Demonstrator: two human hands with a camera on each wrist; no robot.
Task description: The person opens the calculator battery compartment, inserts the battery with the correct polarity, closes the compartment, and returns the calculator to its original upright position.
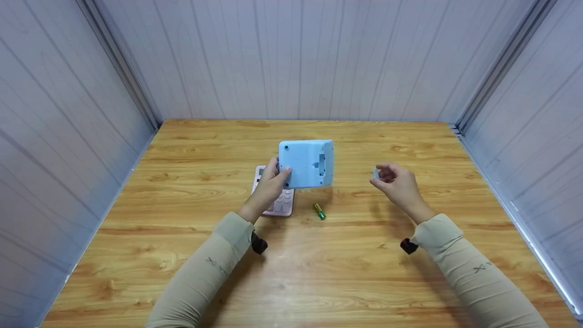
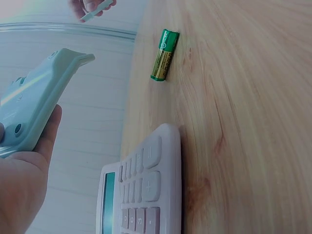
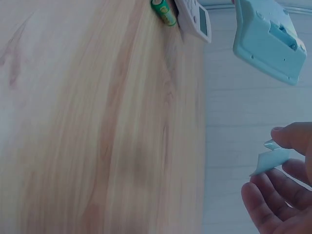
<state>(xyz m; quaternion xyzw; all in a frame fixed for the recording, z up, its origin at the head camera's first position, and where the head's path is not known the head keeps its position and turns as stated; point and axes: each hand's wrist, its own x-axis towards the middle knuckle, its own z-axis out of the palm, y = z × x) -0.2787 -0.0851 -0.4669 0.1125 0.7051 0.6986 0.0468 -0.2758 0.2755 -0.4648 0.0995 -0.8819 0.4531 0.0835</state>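
A light blue calculator (image 1: 300, 164) is held up off the table by my left hand (image 1: 270, 184), thumb on its back and fingers beneath. Its back faces up, and the battery slot (image 1: 322, 165) on its right part lies uncovered. Over to the right, my right hand (image 1: 401, 187) pinches a small light blue battery cover (image 3: 273, 160) between thumb and fingers, apart from the calculator. On the table lies a green and gold battery (image 1: 319, 211), also plain in the left wrist view. Whether the slot holds anything is too small to tell.
A pink calculator (image 1: 283, 205) lies face up on the wooden table (image 1: 346, 273), partly under the left hand and the blue calculator. Pale panel walls (image 1: 291, 59) enclose the table at the back and both sides.
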